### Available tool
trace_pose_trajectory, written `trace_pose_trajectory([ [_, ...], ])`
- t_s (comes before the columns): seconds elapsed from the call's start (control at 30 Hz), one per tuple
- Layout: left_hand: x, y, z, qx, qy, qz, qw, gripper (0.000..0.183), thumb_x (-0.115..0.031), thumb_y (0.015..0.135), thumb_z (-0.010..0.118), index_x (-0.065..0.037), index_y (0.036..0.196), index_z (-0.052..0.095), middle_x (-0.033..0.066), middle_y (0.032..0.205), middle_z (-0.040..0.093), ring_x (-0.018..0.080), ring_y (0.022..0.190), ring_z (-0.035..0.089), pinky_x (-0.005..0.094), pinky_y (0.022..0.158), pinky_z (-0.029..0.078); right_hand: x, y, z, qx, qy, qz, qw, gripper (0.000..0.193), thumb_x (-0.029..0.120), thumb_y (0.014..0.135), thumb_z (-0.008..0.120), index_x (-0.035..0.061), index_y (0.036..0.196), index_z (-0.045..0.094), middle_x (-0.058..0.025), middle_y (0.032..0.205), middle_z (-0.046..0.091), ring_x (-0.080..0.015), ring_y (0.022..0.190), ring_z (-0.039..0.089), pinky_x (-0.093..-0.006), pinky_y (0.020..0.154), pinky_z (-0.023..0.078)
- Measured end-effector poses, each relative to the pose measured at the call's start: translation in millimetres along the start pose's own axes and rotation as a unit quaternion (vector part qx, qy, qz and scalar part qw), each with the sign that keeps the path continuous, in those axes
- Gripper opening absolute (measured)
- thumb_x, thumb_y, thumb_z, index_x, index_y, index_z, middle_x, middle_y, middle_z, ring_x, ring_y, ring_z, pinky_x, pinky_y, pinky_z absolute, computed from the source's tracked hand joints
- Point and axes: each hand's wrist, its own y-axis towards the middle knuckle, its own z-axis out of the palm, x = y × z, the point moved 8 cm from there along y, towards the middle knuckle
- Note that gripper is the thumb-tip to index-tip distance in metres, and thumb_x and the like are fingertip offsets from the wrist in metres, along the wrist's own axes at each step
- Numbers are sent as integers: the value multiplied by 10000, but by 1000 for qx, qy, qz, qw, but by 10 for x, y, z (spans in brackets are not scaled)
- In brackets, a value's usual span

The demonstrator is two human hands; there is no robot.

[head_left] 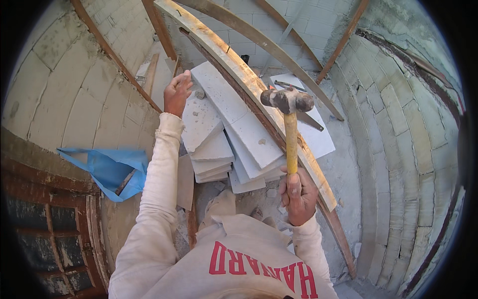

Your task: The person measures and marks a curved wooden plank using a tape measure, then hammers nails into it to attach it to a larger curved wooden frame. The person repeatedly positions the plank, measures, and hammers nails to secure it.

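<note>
My right hand (300, 197) is wrapped round the yellow handle of a hammer (291, 144), whose worn, dusty metal head points up and away from me. Behind the hammer a long wooden plank (251, 79) runs diagonally from the far left to the near right, and bent nails (228, 49) stick out of it. My left hand (178, 94) is raised left of the plank, above the white blocks. Its fingers are curled in, and whatever they may hold is hidden. Below lies an uneven stack of white blocks (239, 132), with small rubble on top.
A handsaw (311, 121) and a dark tool (290, 85) lie on a white slab (318, 142) to the right. Another curved-looking board (279, 45) leans behind the plank. A blue bag (114, 172) hangs at the left, above a brown paned door (55, 239). Block walls (393, 149) enclose the space.
</note>
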Motion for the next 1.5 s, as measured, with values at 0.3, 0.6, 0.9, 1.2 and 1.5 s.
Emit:
trace_pose_trajectory([
  [0.3,-239,1988,561,-98,-147,-1,984,967,-548,794,869,68,1450,518,196,1372,585,297,1225,607,429,1043,499,245,1400,615,-42,-92,-40,994,527,456,1126,492,0,905,639,8,698,482,-98,681,423,-295,634,385],
  [0.6,-140,1939,1038,-35,-352,41,935,677,-362,797,827,58,1283,614,114,1125,639,251,1002,648,374,920,526,309,1820,1006,-183,-250,-186,932,473,374,1149,442,7,870,548,-123,604,454,-232,536,459,-399,544,379],
  [0.9,-208,1905,966,-57,-364,43,928,700,-321,779,823,98,1300,616,148,1216,664,251,1044,634,344,967,493,266,1890,974,-114,-255,-77,957,427,324,1129,496,-30,914,600,-186,680,529,-309,625,446,-430,634,427],
  [1.2,-266,1877,873,-113,-357,68,925,690,-320,779,814,127,1274,637,183,1217,690,265,1041,660,349,961,508,612,1869,920,-66,-225,-64,970,491,413,1135,487,18,860,581,-54,637,514,-194,556,424,-367,548,373],
  [1.5,-331,1778,1040,-100,-363,53,925,721,-319,784,806,139,1306,613,197,1249,678,282,1081,652,341,989,492,611,1648,999,-244,-319,-231,886,496,487,1122,485,31,938,544,-63,673,515,-174,539,473,-370,519,390],
])
